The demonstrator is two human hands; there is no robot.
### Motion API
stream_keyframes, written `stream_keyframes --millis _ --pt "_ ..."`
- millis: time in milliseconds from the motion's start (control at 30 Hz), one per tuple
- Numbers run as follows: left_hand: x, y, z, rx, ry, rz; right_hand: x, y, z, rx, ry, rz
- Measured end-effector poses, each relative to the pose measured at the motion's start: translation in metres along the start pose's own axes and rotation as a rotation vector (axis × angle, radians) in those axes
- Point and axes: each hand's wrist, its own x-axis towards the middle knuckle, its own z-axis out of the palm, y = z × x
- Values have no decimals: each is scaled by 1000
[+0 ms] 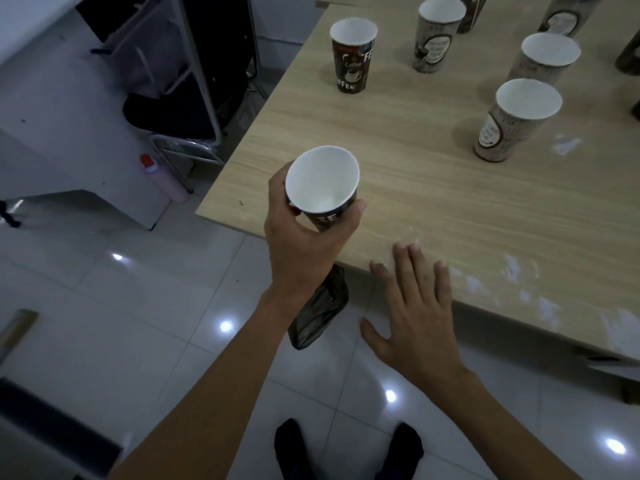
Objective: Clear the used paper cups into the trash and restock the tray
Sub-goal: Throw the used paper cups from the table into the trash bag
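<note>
2 dark-clad feet [291, 445] stand at the near edge on the floor [104, 289], which is glossy white tile dotted with lamp reflections. Above them the right hand [412, 306] is spread flat with straight fingers and holds nothing. Its fingertips lie over the near edge of the desk [433, 188]; whether they touch the wood cannot be told.

Just left of that hand a black plastic bag [322, 313] hangs below the desk edge toward the floor, its left side hidden behind the left wrist. Above the bag the left hand [304, 244] grips the dark paper cup [322, 185] round its lower wall, thumb on the right and fingers on the left. This cup is tilted with its mouth toward the camera, white inside and seemingly empty, and is held in the air over the desk's near left corner.

The desk top is pale wood grain with white scuffs [512, 271] along its near right edge. Farther in on the right the nearest beige cup [512, 126] stands upright, with the middle beige cup [543, 60] just behind it. The far beige cup [438, 36] stands farther left, and the second dark cup [351, 57], lettered "Coffee", is upright on its own near the desk's left edge. More cups are cut off at the far and right borders.

Left of the desk, a pink bottle [162, 178] with a red cap lies on the floor at the metal legs of a black folding chair [180, 98], beside a white cabinet [52, 133].
</note>
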Motion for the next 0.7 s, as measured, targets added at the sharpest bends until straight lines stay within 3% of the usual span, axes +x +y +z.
stream_keyframes --millis 267,400,467,700 --pt "-46 -33 -52 10 83 4 -11 -31 27 67 123 -206" --pt "-66 -64 -69 14 75 -50 -24 -43 60 119 7 -392" --pt "-74 -80 -73 12 48 -82 -29 -44 83 227 -92 -347" --pt "-92 -138 -64 5 -67 -161 -1 -36 162 648 -322 115"
